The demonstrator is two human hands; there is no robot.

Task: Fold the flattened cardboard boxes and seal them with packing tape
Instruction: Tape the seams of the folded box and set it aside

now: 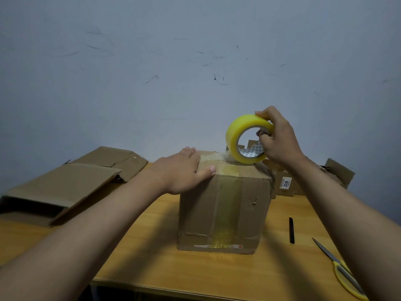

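A folded cardboard box (225, 205) stands upright in the middle of the wooden table (152, 246), with a strip of clear tape running down its front face and over the top seam. My left hand (184, 170) lies flat on the box's top left edge, fingers straight, thumb pressing the tape at the front corner. My right hand (280, 140) grips a yellow roll of packing tape (247, 139), fingers through its core. The roll stands on edge on the far right part of the box top.
Flattened cardboard boxes (71, 181) lie stacked at the left of the table. More cardboard (334, 172) sits behind my right arm, one piece with a white label. A black strip (291, 230) and yellow-handled scissors (340, 270) lie at the right front.
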